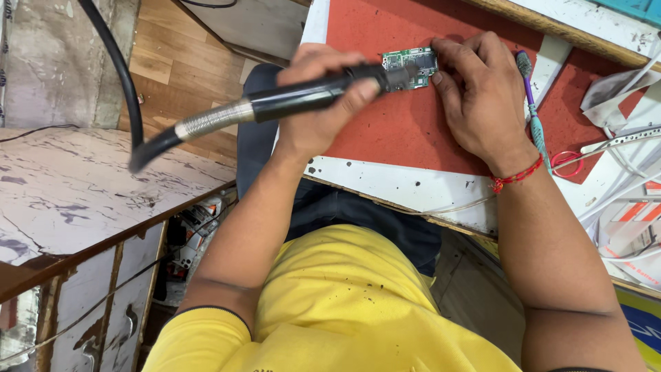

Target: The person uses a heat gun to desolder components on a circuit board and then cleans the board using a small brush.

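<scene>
In the head view, your left hand gripped the black hot-air handpiece, fingers wrapped shut around it, nozzle at the green circuit board. Your right hand pinned that board to the red tabletop, fingertips touching it. So close, the nozzle could have scorched those fingertips.

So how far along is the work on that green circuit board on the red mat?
Done: the green circuit board lies bare on the red mat, out of any casing. In hand: the left hand holds the black hot-air handpiece with its nozzle over the board, and the right hand steadies the board's edge. Left: no part looks lifted off. The toothbrush lies unused beside it.
</scene>
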